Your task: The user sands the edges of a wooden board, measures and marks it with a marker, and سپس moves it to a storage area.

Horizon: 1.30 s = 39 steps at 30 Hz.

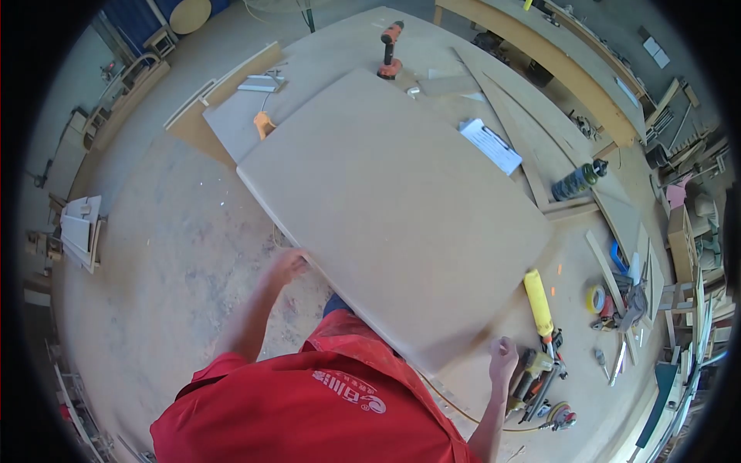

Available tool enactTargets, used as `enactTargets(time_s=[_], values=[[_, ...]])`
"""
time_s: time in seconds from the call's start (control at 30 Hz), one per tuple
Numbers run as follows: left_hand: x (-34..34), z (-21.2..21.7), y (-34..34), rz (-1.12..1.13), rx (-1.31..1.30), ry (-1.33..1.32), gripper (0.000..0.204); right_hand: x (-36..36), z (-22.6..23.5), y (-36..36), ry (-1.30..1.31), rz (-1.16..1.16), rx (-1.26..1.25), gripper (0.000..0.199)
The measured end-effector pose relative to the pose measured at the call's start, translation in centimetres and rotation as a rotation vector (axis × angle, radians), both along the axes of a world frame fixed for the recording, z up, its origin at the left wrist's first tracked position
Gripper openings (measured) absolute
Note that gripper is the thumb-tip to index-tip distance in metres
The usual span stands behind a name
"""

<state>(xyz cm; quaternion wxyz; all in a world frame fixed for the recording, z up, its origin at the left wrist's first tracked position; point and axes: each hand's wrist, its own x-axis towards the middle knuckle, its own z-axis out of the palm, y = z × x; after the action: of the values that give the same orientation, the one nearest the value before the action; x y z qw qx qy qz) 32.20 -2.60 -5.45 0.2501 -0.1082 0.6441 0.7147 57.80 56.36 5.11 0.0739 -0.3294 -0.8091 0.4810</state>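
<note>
A large flat beige board [386, 208] lies across the worktable in front of me. At its near left edge is my left hand [289, 265], slightly blurred, its fingers against or just beside the edge; their grip does not show clearly. Off the board's near right corner, my right hand [504, 353] is held with curled fingers; anything inside them is hidden. Close to it on the table lies a nail gun [532, 374]. A yellow cylindrical tool [538, 302] lies just beyond the nail gun, beside the board.
A red-black cordless drill [390, 52] stands beyond the board. A clipboard with paper [492, 147] rests by its right edge. Farther right are a dark bottle [579, 180], wood strips, a tape roll [595, 299] and a sander [561, 415]. An orange tool [264, 124] sits far left.
</note>
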Motion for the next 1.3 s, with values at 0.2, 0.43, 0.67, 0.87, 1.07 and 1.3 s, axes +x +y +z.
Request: enactTargets(time_s=[0.2, 0.43, 0.67, 0.87, 1.07, 1.3], values=[[-20.5, 7.0, -3.2, 0.363, -1.285, 0.385, 0.039, -6.4, 0.0, -0.6, -0.017, -0.308, -0.230, 0.031], [-40.5, 7.0, -0.9, 0.045, -1.090, 0.630, 0.040, -10.5, -0.2, -1.0, -0.106, -0.589, -0.278, 0.032], [-50.4, 4.5, -3.9, -0.109, -1.010, 0.660, 0.037, -12.2, -1.1, -1.6, -0.229, -0.614, -0.140, 0.033], [-50.6, 7.1, -0.3, -0.307, -1.124, -0.010, 0.044, -13.0, -0.8, -1.0, -0.198, -0.669, -0.128, 0.038], [-49.5, 7.3, -4.9, -0.315, -0.920, 0.390, 0.044, -10.8, -2.1, -1.7, -0.085, -0.761, -0.079, 0.045], [-49.7, 9.2, -11.7, -0.352, -0.715, 0.713, 0.047, -11.6, 6.6, -1.9, 0.436, -0.866, -0.025, 0.038]])
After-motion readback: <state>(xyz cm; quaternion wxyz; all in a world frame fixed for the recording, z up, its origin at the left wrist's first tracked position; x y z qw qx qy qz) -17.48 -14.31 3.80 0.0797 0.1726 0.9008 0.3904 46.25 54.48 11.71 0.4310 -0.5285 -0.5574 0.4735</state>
